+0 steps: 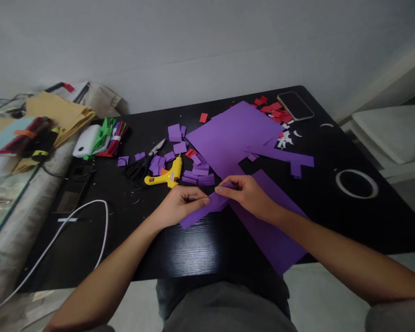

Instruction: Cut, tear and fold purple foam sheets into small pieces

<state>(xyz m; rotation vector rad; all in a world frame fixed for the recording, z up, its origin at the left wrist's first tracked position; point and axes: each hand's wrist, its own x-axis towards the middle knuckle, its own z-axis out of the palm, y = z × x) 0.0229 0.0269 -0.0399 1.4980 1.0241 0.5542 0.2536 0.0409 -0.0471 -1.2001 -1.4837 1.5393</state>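
A narrow purple paper strip (pixel 193 217) is held between both hands above the black table. My left hand (pixel 182 204) pinches its left part between thumb and fingers. My right hand (pixel 244 191) is closed on its right part, the fingertips close to those of my left hand. Large purple sheets (pixel 240 133) lie beyond the hands, and another purple sheet (pixel 269 235) lies under my right hand and forearm. A yellow glue gun (pixel 166 176) rests just beyond my left hand, among small purple pieces (pixel 200 170).
Black-handled scissors (pixel 143 166) lie left of the glue gun. A phone (pixel 295 105) and red scraps (pixel 272 109) are at the back right, a white ring (pixel 357 183) at the right. A white cable (pixel 105 221) crosses the left side. A light seat (pixel 394 131) stands beyond the right edge.
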